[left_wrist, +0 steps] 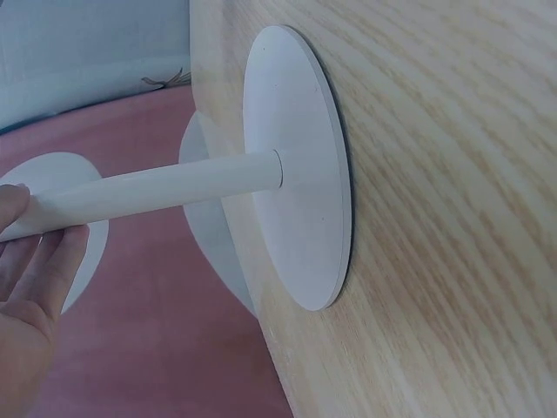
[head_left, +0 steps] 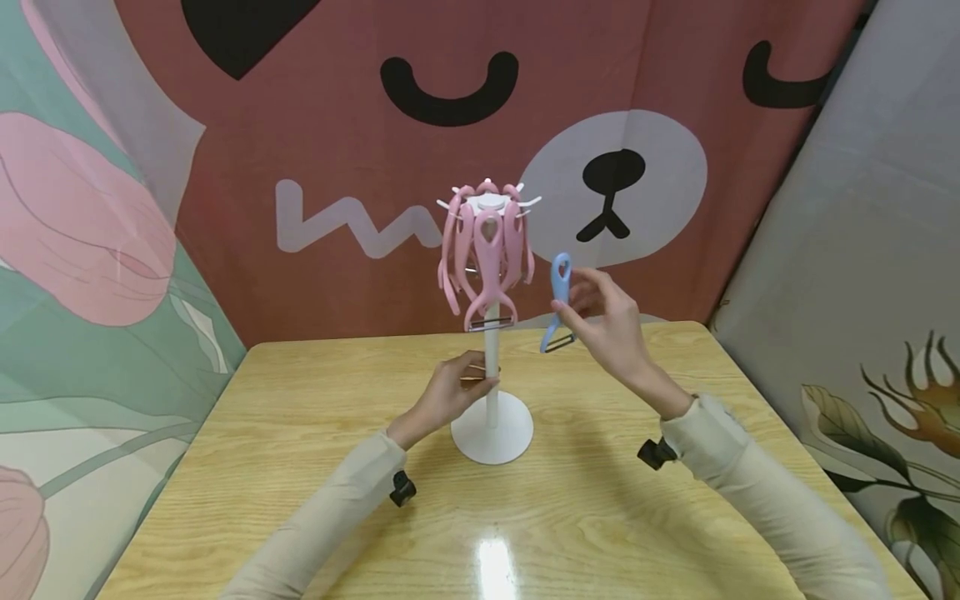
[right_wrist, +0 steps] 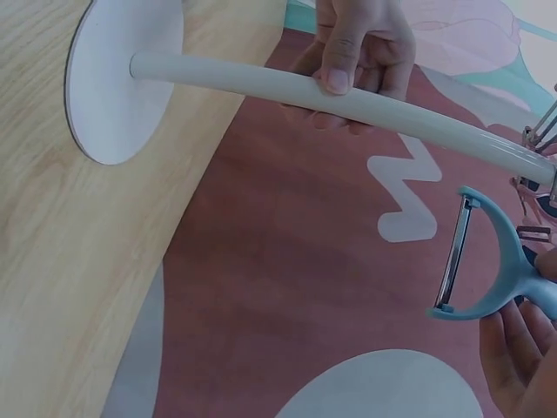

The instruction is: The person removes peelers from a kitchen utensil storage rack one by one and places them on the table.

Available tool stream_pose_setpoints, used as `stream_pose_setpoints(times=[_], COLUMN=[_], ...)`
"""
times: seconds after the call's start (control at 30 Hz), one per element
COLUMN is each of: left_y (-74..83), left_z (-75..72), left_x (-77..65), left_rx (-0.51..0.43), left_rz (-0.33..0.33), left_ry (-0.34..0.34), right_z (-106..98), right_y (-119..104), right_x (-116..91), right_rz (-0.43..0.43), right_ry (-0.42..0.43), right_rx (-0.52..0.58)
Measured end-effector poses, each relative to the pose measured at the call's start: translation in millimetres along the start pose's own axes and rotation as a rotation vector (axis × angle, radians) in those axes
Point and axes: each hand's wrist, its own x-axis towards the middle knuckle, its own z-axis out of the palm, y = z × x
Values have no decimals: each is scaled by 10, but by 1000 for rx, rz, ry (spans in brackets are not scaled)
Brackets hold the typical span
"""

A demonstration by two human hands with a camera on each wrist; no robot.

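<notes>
A white stand with a round base rises from the table, and several pink peelers hang from the hooks at its top. My left hand grips the pole below the peelers, thumb on one side and fingers behind, as the right wrist view also shows. In my right hand is a blue peeler, pinched between thumb and fingers at its handle. It is held to the right of the hanging peelers, handle loop up and blade down, apart from the stand.
The wooden table has its back edge close to a printed cloth with an animal face. Flowered cloths hang at the left and right. White hook tips stick out around the stand's top.
</notes>
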Motion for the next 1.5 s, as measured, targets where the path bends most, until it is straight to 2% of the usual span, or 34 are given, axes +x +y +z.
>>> stream_pose_setpoints(times=[0.13, 0.4, 0.87, 1.13, 1.5], left_y=[1, 5, -15, -409, -404], left_z=[1, 10, 12, 91, 103], left_x=[-3, 5, 19, 48, 47], left_rx=[-2, 7, 11, 9, 15], left_rz=[-5, 4, -12, -20, -32], left_ry=[5, 12, 4, 19, 32], right_z=[15, 88, 163, 217, 272], right_y=[30, 442, 529, 569, 611], right_x=[-37, -180, -296, -353, -413], right_rz=[15, 92, 126, 140, 191], right_ry=[-6, -24, -79, -97, -121], right_rx=[-14, -26, -71, -88, -94])
